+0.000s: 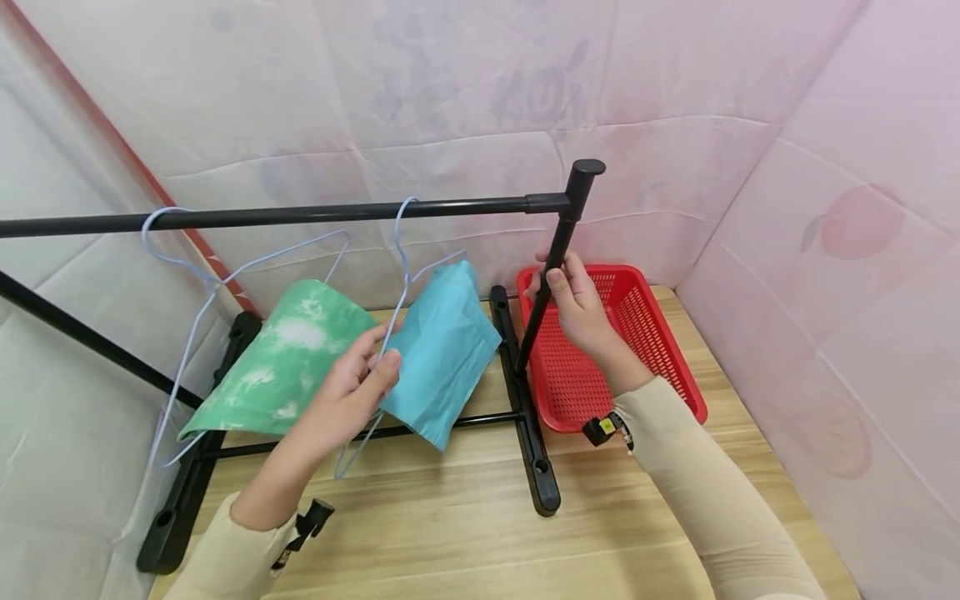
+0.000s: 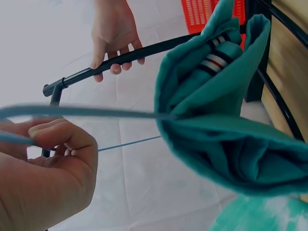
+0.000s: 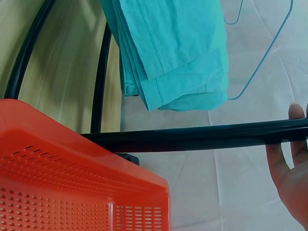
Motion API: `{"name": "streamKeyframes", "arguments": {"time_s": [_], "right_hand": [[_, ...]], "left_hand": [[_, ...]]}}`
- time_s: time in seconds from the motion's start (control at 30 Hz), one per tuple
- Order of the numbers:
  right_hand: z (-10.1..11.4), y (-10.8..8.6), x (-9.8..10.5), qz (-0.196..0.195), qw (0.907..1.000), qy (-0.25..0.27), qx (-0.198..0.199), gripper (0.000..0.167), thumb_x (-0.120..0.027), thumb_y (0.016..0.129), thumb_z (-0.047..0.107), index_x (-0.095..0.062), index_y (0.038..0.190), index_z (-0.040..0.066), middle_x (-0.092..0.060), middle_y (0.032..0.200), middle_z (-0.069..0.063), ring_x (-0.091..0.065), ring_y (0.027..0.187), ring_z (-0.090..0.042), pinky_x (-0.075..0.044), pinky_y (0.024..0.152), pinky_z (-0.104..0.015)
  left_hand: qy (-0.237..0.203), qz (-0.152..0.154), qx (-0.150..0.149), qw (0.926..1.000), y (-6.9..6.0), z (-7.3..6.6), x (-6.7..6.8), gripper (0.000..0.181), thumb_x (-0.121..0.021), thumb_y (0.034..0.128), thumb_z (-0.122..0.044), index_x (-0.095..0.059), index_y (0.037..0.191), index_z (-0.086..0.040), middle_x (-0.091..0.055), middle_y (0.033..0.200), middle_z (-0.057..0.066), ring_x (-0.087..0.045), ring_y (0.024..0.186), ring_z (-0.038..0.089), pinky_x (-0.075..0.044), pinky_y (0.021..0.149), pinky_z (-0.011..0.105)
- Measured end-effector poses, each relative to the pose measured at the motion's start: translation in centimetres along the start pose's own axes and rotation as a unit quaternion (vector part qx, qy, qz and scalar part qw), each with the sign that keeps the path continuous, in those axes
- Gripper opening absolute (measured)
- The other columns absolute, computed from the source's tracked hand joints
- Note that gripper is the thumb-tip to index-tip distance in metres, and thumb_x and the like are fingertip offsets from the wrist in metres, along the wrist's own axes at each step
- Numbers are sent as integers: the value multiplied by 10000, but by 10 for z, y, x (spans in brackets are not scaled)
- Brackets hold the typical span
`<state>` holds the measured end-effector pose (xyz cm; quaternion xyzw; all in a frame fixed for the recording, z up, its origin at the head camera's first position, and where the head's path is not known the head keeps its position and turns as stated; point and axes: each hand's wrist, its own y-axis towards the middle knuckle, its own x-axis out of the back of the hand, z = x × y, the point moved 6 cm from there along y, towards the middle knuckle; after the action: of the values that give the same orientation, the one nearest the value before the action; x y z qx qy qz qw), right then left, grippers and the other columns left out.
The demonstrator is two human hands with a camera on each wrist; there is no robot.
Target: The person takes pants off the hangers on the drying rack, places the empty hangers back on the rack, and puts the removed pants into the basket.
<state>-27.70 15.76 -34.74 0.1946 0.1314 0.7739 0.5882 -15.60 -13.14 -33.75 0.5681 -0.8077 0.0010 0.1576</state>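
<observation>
Head view: my left hand (image 1: 356, 385) pinches the pale blue wire hanger (image 1: 406, 281) between thumb and fingers, its hook over the black rail (image 1: 480, 207). On it hangs a folded turquoise cloth (image 1: 442, 350), plain and lightly creased outside; the left wrist view shows stripes within its folds. My right hand (image 1: 581, 308) curls around the black upright (image 1: 563, 233).

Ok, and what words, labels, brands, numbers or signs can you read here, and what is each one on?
Nothing is readable.
Back sheet: faint letter-like marks, too blurred to read.
Right wrist camera: yellow patch, too small to tell whether it bears text.
</observation>
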Motion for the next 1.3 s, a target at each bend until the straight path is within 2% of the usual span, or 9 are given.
{"name": "streamKeyframes", "arguments": {"time_s": [0.13, 0.23, 0.5, 0.6, 0.73, 0.83, 1.0, 1.13, 1.3], "right_hand": [[10, -2, -4, -15, 10000, -25, -37, 293, -355, 1082, 56, -384, 1340, -80, -507, 1018, -363, -530, 955, -445, -543, 922, -323], [19, -4, -8, -36, 10000, -49, -23, 265, -357, 1083, 62, -416, 1318, -45, -501, 1011, -356, -531, 958, -451, -540, 928, -334], [26, -5, -8, -95, 9997, -137, 191, 226, -361, 1077, 38, -445, 1285, 7, -506, 980, -330, -546, 928, -420, -530, 912, -344], [25, -5, -8, -101, 9997, -151, 171, 227, -364, 1078, 43, -452, 1287, 41, -509, 982, -339, -540, 930, -429, -533, 904, -337], [24, -4, -9, -120, 9997, -150, 140, 252, -362, 1077, 37, -404, 1304, -63, -501, 981, -357, -528, 933, -461, -533, 902, -336], [23, -4, -9, -145, 9997, -167, 144, 260, -367, 1075, 33, -382, 1303, -91, -500, 977, -354, -522, 936, -484, -530, 906, -343], [21, -5, -9, -199, 9995, -168, 153, 217, -378, 1073, 30, -436, 1281, 9, -500, 972, -345, -513, 935, -498, -523, 908, -340], [6, -4, -4, -281, 9993, -115, 219, 248, -398, 1076, 66, -426, 1302, -33, -515, 953, -312, -546, 908, -425, -531, 892, -337], [-7, -2, -1, -263, 9994, -110, 216, 245, -413, 1078, 109, -445, 1309, 34, -522, 958, -295, -550, 917, -406, -529, 889, -409]], "left_hand": [[-377, -146, -44, 9992, 3, 0, 1, 405, -350, 1108, -231, -399, 1456, -30, -407, 660, 21, -302, 474, 101, -257, 391, 307], [-552, -206, -146, 9982, 4, -1, 2, 378, -334, 1111, -233, -453, 1380, 4, -393, 655, 23, -291, 458, 111, -235, 368, 311], [-670, -268, -582, 9957, 8, -10, 2, 276, -331, 1107, -157, -513, 1153, 46, -362, 604, 18, -280, 414, 136, -240, 343, 289], [-607, -352, -697, 9951, 8, -12, 3, 264, -334, 1104, -134, -521, 1107, 53, -352, 587, 29, -286, 410, 139, -247, 342, 285], [-377, -483, -762, 9952, 9, -14, 4, 264, -340, 1102, -126, -531, 1068, 53, -356, 584, 36, -304, 422, 134, -267, 354, 285], [-219, -597, -719, 9954, 9, -14, 5, 270, -353, 1102, -145, -547, 1062, 40, -364, 583, 32, -317, 436, 129, -282, 369, 287], [-90, -712, -675, 9951, 8, -16, 6, 277, -365, 1101, -159, -566, 1069, 29, -370, 585, 32, -328, 451, 126, -301, 384, 291], [-28, -715, -645, 9953, 8, -17, 6, 282, -364, 1102, -160, -570, 1069, 30, -370, 587, 36, -316, 447, 128, -293, 381, 294], [92, -737, -668, 9950, 8, -21, 6, 281, -375, 1100, -160, -589, 1062, 18, -374, 582, 41, -309, 446, 130, -287, 390, 296]]}}
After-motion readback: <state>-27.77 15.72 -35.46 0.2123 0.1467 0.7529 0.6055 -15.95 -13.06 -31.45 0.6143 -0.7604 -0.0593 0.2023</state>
